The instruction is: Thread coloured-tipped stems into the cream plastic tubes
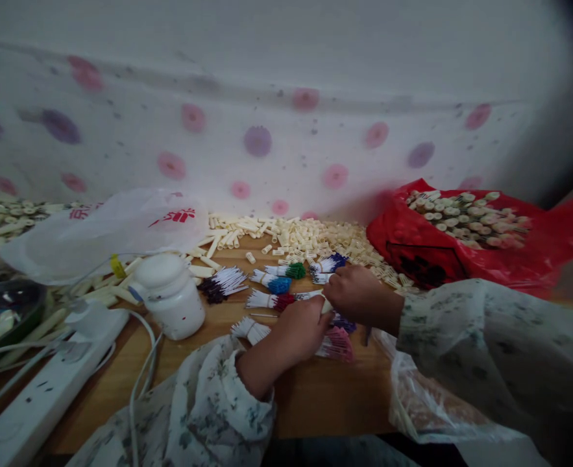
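Note:
My left hand (300, 329) and my right hand (357, 293) meet over the wooden table (315, 395), both closed around a small cream tube (325, 303) that shows between them. Around the hands lie bundles of thin white sticks with coloured tips: blue (272, 282), green (289, 270), red (269, 300), dark purple (220, 285), pink (337, 344) and plain white (250, 329). Behind them spreads a heap of short cream tubes (291, 237). Both arms wear floral sleeves.
A white lidded jar (169, 295) stands left of the bundles. A clear plastic bag (101, 230) and a white power strip (37, 395) with cables lie at the left. A red bag (442, 250) holding capped cream pieces sits at the right. A spotted cloth hangs behind.

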Action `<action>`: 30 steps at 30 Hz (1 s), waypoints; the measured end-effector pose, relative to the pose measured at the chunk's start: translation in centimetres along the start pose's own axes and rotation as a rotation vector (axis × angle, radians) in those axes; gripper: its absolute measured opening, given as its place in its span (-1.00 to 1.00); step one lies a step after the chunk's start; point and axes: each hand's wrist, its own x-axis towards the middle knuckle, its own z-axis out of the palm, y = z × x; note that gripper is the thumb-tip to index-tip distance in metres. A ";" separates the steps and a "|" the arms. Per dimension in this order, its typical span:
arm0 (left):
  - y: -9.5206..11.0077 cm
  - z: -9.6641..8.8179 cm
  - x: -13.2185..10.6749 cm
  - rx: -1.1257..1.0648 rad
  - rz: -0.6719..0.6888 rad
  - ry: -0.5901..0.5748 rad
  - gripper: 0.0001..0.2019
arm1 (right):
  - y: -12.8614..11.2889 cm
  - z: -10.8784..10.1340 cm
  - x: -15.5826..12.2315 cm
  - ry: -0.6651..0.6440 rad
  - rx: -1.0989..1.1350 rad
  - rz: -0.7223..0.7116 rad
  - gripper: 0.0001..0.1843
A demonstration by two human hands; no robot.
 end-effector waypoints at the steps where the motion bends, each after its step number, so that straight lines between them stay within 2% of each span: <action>1: 0.0 0.1 -0.1 0.060 -0.014 0.008 -0.70 | -0.1 0.1 0.2 -0.025 0.003 0.005 -0.90; 6: 0.4 0.4 -0.4 0.238 -0.092 0.040 -0.77 | 0.2 0.2 1.4 -0.125 0.034 0.009 -0.85; 9: 0.6 0.3 -0.5 0.307 -0.138 0.103 -0.80 | 0.4 0.2 2.0 -0.166 0.036 -0.003 -0.82; 14: -0.4 -0.3 0.1 0.316 -0.172 0.213 -0.82 | 0.9 -0.8 4.0 -0.174 0.003 -0.012 -0.81; 16: -1.1 -0.8 0.5 0.235 -0.208 0.295 -0.82 | 1.8 -1.7 5.5 -0.115 0.019 -0.051 -0.81; 19: -1.8 -1.6 0.8 -0.044 -0.251 0.548 -0.82 | 3.4 -2.5 8.8 0.116 0.203 -0.056 -0.78; 21: -1.7 -1.7 0.4 -0.247 -0.181 0.734 -0.81 | 3.7 -2.0 11.6 0.237 0.409 0.040 -0.71; 22: -1.6 -1.6 0.1 -0.288 -0.109 0.790 -0.81 | 3.4 -1.3 13.1 0.248 0.503 0.091 -0.70; 23: -1.4 -1.4 -0.3 -0.286 -0.013 0.815 -0.82 | 2.8 -0.4 14.5 0.213 0.539 0.076 -0.71; 25: -1.0 -0.8 -1.0 -0.232 0.237 0.787 -0.87 | 0.6 1.7 17.2 0.118 0.561 -0.036 -0.82; 26: -0.9 -0.5 -1.2 -0.226 0.319 0.796 -0.89 | -0.7 2.7 18.4 0.076 0.563 -0.090 -0.85; 28: -0.7 -0.2 -1.3 -0.255 0.387 0.799 -0.90 | -3.3 4.3 20.3 0.019 0.546 -0.155 -0.85; 30: -0.7 -0.1 -1.2 -0.287 0.376 0.833 -0.91 | -5.2 5.3 21.6 -0.020 0.518 -0.186 -0.85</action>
